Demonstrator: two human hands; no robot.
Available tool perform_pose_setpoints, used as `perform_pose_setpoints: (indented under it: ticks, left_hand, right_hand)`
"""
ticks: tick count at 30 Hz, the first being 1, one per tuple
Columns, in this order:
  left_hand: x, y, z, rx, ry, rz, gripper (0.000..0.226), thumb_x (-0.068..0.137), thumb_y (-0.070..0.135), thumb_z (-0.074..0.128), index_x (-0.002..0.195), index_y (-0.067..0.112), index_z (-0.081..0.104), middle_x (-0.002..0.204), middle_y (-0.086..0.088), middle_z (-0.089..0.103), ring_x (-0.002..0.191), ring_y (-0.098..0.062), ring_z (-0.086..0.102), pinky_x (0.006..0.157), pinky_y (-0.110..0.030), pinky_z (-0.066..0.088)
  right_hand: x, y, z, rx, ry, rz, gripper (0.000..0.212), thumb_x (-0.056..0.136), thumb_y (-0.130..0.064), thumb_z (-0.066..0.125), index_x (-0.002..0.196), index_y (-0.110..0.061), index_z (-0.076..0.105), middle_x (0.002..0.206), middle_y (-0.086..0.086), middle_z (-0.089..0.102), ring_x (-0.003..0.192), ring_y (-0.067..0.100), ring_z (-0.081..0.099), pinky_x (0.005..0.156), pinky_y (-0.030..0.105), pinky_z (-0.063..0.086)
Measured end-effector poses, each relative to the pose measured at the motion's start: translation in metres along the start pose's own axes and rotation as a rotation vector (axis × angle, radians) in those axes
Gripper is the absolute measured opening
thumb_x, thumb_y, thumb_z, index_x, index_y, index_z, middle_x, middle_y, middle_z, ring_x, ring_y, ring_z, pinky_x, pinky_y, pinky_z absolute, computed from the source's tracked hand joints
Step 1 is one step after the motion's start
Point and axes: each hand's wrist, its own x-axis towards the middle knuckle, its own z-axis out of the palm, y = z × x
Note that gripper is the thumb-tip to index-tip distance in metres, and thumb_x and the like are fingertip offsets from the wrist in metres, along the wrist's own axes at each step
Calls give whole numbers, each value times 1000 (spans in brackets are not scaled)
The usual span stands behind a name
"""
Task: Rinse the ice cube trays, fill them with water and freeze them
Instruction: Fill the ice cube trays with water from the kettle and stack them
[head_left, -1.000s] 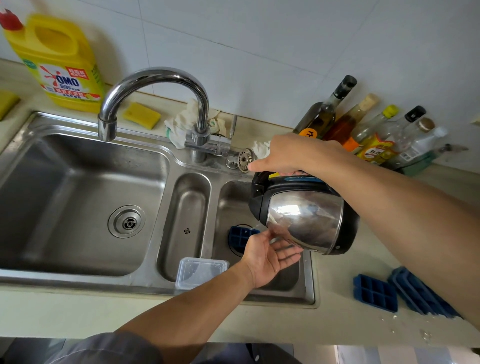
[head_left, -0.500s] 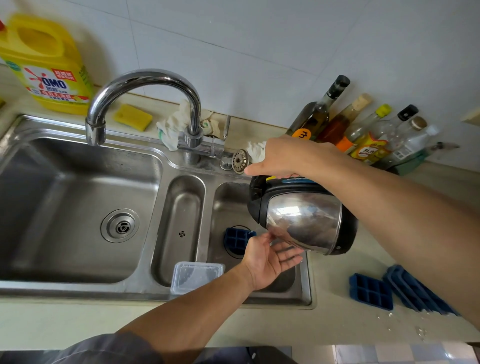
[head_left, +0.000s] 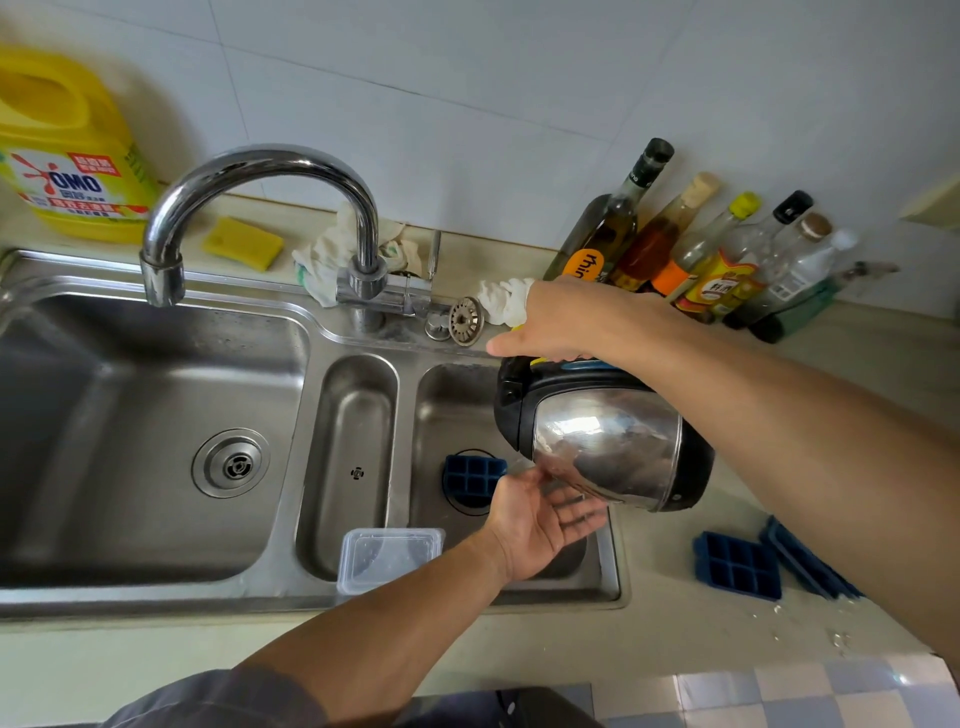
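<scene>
Nothing much has shifted in the last half second: the kettle keeps the same tilt over the sink's right basin, and the left grip stays spread beneath it.

The right grip, a bare hand on a forearm stretched in from the right, is clenched on the kettle's black handle from above, with its thumb pointing left. The kettle leans with its black top to the left and its base to the right, steel belly toward the camera. The left grip is released, palm up, with its fingers straight and fanned just under the kettle's lower edge. Whether they touch the steel cannot be told.

One blue ice cube tray lies below and left of the kettle, cells up over the basin's drain, partly hidden by the left grip. Two more lie on the counter right of the kettle's base, with a strip of counter between. The nearer tray lies flat and the farther tray leans beside it.

The basin's walls stand close on the kettle's left and behind it, and its front rim runs under the left wrist. A clear container sits lower left of the kettle. A strainer stands behind the kettle, and a row of bottles behind it to the right. The faucet arches well to the left.
</scene>
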Motion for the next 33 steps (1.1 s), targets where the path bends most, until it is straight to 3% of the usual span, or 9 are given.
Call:
perform_pose_setpoints:
  ticks: [10,14,18,26,30,33]
  left_hand:
    - [-3,-1,-3,10,-12,-11,52,108,39,26,140,8,53,132,-24,64,120,-43,63,100,-52,54]
    - [-2,-1,-5,1,-7,-21,53,108,39,25,139,8,54,130,-25,65,120,-43,64,97,-52,55]
    - [-2,0,-7,-11,-7,-21,52,108,39,25,141,8,52,131,-25,65,120,-44,64,96,-53,56]
    - [0,3,-9,8,11,-15,50,108,38,29,138,8,55,128,-25,66,117,-43,66,91,-51,58]
    - [0,3,-11,-1,11,-31,51,108,38,28,137,7,55,128,-26,66,117,-43,65,92,-52,58]
    - [2,2,-12,4,26,-44,52,108,38,28,138,5,54,129,-27,65,117,-43,65,93,-52,57]
  right_hand:
    - [-2,5,6,42,23,28,70,69,-82,53,59,-14,64,42,-2,54,47,19,60,51,30,41]
    - [-5,5,6,45,11,46,69,68,-82,52,56,-15,61,29,-4,48,47,20,58,52,30,40]
    - [-10,5,4,63,23,42,67,70,-80,54,54,-14,58,46,0,50,47,21,56,51,30,38]
    - [-18,5,1,54,44,53,67,80,-75,58,55,-13,53,45,-1,48,47,19,52,49,30,32]
    - [-23,9,-1,76,-5,85,71,83,-76,56,48,-14,54,25,-5,41,21,7,41,46,27,32]
    - [-28,12,-1,108,-12,102,71,84,-75,56,50,-13,56,26,-7,42,19,6,39,47,26,33]
